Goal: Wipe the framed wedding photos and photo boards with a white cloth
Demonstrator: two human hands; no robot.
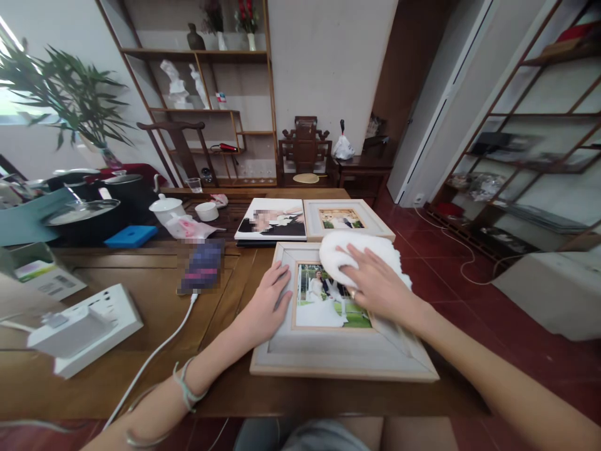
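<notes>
A light wooden picture frame (328, 351) lies flat near the table's front edge, with a wedding photo (312, 307) inside its inner border. My left hand (267, 300) holds the frame's left side, thumb and fingers resting over the border. In my right hand (378, 282) is a white cloth (340, 247), bunched and pressed against the frame's upper right part. The cloth and hand cover that corner and some of the photo. Just behind lie a second framed photo (375, 216) and a photo album (244, 220) with a picture on its cover.
On the wooden table (164, 275), a blurred phone-like item (201, 266) is joined to a white cable (159, 351). A power strip (124, 313), an open box (44, 275), a blue block (131, 236), a white lidded pot (165, 207) and dark pans (89, 219) stand left.
</notes>
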